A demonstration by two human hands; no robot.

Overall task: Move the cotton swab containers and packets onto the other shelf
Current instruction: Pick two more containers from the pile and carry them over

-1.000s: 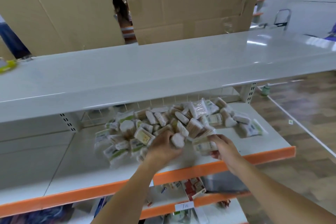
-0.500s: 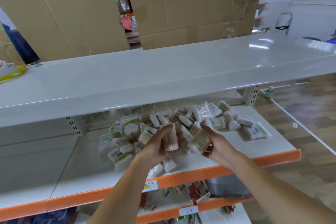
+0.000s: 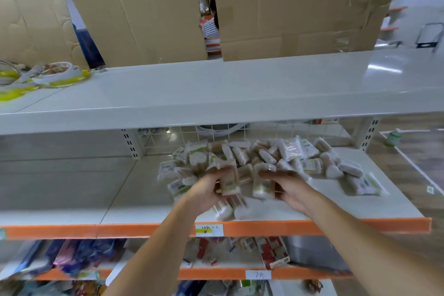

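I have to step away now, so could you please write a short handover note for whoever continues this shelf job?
Left hand: grip closed round a bundle of cotton swab packets.
Right hand: grips another packet beside it.
Both hands are over the front of the middle shelf, where the pile of swab containers and packets lies; a few loose packets lie by the orange edge.
Top shelf: no swabs on it in view.
Done: two handfuls gathered.
Left: move these, then the whole pile, across.
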